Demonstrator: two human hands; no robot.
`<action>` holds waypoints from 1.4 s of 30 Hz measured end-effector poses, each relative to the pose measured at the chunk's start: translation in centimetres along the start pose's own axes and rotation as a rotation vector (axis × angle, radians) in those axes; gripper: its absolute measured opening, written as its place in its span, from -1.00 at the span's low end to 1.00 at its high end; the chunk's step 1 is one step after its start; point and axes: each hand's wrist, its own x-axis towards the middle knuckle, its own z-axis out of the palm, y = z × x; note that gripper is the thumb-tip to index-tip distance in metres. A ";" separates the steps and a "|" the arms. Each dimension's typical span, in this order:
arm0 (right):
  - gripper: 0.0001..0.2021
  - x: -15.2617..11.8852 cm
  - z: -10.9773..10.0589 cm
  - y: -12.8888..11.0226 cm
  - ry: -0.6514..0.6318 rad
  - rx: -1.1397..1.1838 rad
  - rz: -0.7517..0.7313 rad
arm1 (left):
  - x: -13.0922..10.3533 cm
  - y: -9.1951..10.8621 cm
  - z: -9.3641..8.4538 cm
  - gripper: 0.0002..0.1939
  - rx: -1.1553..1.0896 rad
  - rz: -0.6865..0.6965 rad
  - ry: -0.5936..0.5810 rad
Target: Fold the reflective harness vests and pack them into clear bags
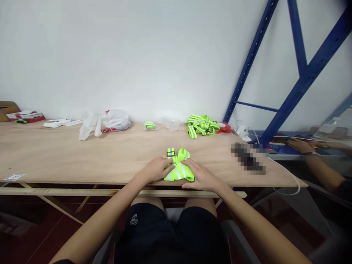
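A neon yellow-green strap with silver reflective stripes [180, 171] lies bunched near the front edge of the wooden table [82, 154]. A black buckle [171, 154] shows at its upper left. My left hand [158, 169] rests on the strap's left side, its fingers closed on the fabric. On the right side, my right hand [199, 176] touches the strap with its fingers apart, thumb towards the table's edge.
A strap pile [203, 125] and a small rolled strap [150, 125] lie by the wall. White plastic bags [115, 120] sit left of them. A blue metal frame [247, 62] stands at right, beyond a pixelated dark object [247, 157]. Another person's arm [316, 161] is at far right.
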 end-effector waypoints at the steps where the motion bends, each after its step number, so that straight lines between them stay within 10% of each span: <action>1: -0.19 0.0 0.0 0.0 0.003 -0.008 -0.002 | 0.0 0.0 -0.1 -0.56 0.035 0.009 -0.018; 8: -0.41 -0.9 0.7 -0.3 0.085 0.025 0.033 | -1.9 0.7 1.0 -0.18 0.104 0.108 -0.024; 15: -0.66 0.7 0.3 0.3 0.202 0.207 0.091 | -0.5 0.3 0.8 -0.49 -0.055 -0.074 0.076; 22: -0.52 5.0 -0.3 3.0 0.217 0.255 0.287 | 4.5 -3.2 0.7 -0.41 -0.382 -0.224 0.021; 31: -0.62 7.1 1.2 5.5 0.225 -0.122 0.396 | 7.5 -3.5 3.4 -0.53 -0.036 -0.511 0.135; 42: -0.75 7.1 1.7 5.0 0.401 0.189 0.321 | 7.1 -2.3 3.9 -0.62 -0.056 -0.529 0.230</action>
